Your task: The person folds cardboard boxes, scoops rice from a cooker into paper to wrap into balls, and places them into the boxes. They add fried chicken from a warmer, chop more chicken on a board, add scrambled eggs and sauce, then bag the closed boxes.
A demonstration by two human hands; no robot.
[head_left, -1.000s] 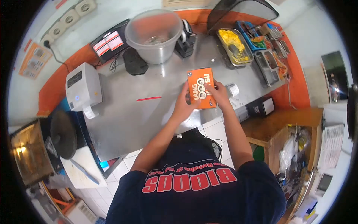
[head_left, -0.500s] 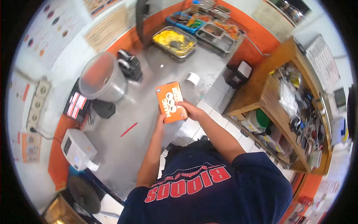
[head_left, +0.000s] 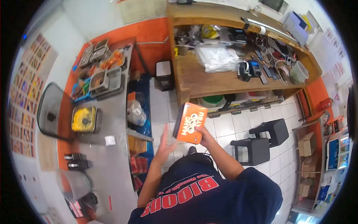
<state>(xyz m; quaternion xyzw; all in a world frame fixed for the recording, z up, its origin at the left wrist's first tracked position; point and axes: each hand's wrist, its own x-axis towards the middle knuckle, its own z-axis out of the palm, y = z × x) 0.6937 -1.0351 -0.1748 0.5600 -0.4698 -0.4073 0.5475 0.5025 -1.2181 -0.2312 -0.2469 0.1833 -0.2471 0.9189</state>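
An orange food box (head_left: 191, 124) with white lettering and a dark side is held tilted in front of my body, over the floor. My right hand (head_left: 206, 136) grips its lower right edge, with the thumb across the printed face. Just left of the box, my left hand (head_left: 163, 146) is off it, fingers stretched out and holding nothing. The far side of the box and the right fingers behind it are hidden.
On the left runs a metal table (head_left: 112, 156) with a tray of yellow food (head_left: 83, 119) and metal food pans (head_left: 100, 80). Ahead stands a wooden shelf (head_left: 209, 84) holding plastic bags (head_left: 217, 58). Black stools (head_left: 252, 151) and a bin (head_left: 164, 74) stand on the tiled floor.
I have turned right, away from the metal table toward the wooden shelf. My left hand has let go of the orange box, which now stays in my right hand alone.
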